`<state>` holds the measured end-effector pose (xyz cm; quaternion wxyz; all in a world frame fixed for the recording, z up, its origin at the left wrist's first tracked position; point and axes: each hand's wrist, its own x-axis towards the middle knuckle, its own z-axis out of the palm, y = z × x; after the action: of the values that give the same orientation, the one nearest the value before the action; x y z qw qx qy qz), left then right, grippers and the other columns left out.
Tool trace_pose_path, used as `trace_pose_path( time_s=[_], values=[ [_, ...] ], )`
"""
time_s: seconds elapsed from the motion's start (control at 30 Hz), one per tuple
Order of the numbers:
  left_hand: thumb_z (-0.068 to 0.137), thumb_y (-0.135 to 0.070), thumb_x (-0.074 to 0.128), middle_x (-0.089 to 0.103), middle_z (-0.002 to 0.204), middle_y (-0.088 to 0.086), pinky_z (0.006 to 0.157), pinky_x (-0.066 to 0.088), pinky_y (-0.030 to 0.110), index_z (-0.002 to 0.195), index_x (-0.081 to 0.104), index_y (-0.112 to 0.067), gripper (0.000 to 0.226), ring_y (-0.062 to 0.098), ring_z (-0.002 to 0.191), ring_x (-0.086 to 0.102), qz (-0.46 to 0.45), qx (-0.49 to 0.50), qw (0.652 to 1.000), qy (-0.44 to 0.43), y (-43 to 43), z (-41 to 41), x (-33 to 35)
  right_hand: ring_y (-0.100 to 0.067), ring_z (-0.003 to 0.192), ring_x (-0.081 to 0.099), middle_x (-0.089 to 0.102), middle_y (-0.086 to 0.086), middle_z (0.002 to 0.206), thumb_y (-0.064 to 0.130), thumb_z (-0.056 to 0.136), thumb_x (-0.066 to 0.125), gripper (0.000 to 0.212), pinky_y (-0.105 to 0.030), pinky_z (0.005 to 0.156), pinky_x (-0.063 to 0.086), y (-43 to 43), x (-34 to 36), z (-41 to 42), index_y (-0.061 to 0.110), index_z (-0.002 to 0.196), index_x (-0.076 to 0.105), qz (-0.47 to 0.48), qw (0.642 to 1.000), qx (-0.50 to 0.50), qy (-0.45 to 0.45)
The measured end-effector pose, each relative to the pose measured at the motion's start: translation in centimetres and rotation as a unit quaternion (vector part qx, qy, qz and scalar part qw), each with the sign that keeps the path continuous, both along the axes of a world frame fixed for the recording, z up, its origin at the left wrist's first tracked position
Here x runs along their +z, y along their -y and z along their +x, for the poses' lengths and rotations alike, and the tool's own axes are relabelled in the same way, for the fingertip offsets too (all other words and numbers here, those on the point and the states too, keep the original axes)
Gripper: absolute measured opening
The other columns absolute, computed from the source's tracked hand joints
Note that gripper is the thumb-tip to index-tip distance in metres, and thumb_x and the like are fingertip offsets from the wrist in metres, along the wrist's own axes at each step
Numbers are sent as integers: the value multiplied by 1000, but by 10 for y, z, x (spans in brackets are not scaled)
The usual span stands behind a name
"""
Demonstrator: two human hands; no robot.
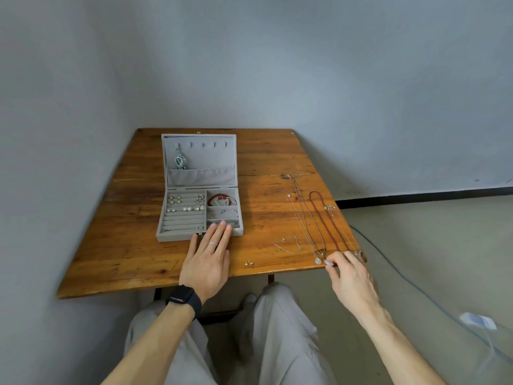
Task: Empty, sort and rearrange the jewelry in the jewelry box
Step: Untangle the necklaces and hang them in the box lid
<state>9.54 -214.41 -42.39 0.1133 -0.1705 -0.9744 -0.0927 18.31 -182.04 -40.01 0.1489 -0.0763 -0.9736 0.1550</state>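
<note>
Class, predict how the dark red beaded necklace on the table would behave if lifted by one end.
Probably floppy: the dark red beaded necklace lies as a long limp loop. Likely light: tiny beads. May slide off the table edge nearby.

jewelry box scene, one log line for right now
left hand flat on jewelry box front edge | right hand at necklaces pendant ends, grip unclear | lid open

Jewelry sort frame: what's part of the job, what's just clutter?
Job: jewelry box, red bead necklace, silver chains, small chain, ear studs, left hand on the box front, right hand at the necklace ends.
Lying about: wristwatch, floor cable.
</note>
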Motion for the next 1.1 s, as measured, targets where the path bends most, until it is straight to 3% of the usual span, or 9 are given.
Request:
trace_pose_path(
  time_s=[0.23, 0.3, 0.4, 0.47, 0.57, 0.67, 0.73, 0.97, 1.1],
  values=[
    [102, -30, 42, 18, 165, 0, 123, 16, 47, 159, 19, -22, 61, 19, 153, 15, 8, 4, 1000, 11, -6, 1, 17, -9, 53, 62, 73, 1, 77, 26, 98, 61, 5, -22, 46, 44, -14, 43, -35, 29, 94, 64, -49, 999, -12, 7],
    [100, -29, 47, 36, 159, 1, 118, 31, 43, 153, 37, -25, 54, 21, 146, 31, 32, -18, 999, 15, -15, 2, 37, -18, 65, 69, 75, -1, 85, 30, 98, 60, 6, -27, 54, 50, -12, 64, -54, 30, 98, 65, -69, 997, -9, -21],
    [99, -43, 46, 68, 120, -9, 90, 53, 32, 121, 66, -32, 31, 11, 109, 59, 171, -28, 979, 112, -49, -4, 80, -15, 81, 70, 76, 6, 94, 34, 96, 62, 7, -26, 68, 50, -7, 102, -86, 35, 100, 67, -135, 988, 18, -69],
    [99, -55, 44, 75, 99, -12, 80, 56, 31, 104, 73, -28, 41, 9, 87, 63, 333, -21, 897, 290, -81, -15, 115, -6, 77, 70, 76, 15, 90, 38, 95, 63, 7, -21, 68, 52, 1, 127, -102, 42, 99, 66, -175, 979, 45, -89],
    [99, -65, 32, 77, 99, -9, 61, 40, 26, 107, 75, -22, 61, 11, 68, 46, 458, -34, 750, 475, -122, -34, 159, 3, 66, 68, 72, 26, 84, 38, 95, 63, 11, -6, 59, 44, 12, 155, -110, 49, 94, 63, -239, 961, 76, -119],
    [102, -61, 32, 76, 103, -3, 53, 30, 23, 119, 69, -14, 63, 10, 58, 39, 577, -20, 634, 515, -153, -54, 188, 3, 69, 68, 72, 27, 85, 38, 94, 64, 10, -14, 63, 50, 18, 166, -99, 48, 95, 63, -266, 950, 77, -144],
    [104, -51, 39, 74, 92, -4, 49, 28, 21, 116, 66, -10, 50, 9, 55, 39, 642, -1, 584, 497, -165, -64, 203, 1, 71, 69, 71, 28, 85, 36, 94, 65, 10, -24, 66, 55, 18, 164, -84, 46, 97, 64, -283, 942, 76, -163],
    [102, -24, 53, 74, 99, -6, 41, 27, 16, 105, 67, -16, 15, 4, 49, 39, 677, -17, 578, 455, -165, -86, 229, -11, 70, 69, 73, 16, 83, 27, 94, 67, 17, -33, 66, 57, 10, 122, -29, 44, 96, 66, -373, 907, 43, -192],
    [101, -25, 54, 75, 102, -5, 41, 28, 15, 101, 65, -18, 13, 3, 48, 40, 673, -13, 611, 415, -138, -96, 239, -9, 81, 73, 76, 10, 86, 23, 94, 68, 21, -15, 71, 54, 22, 97, -9, 43, 97, 68, -489, 844, 8, -223]
  ],
)
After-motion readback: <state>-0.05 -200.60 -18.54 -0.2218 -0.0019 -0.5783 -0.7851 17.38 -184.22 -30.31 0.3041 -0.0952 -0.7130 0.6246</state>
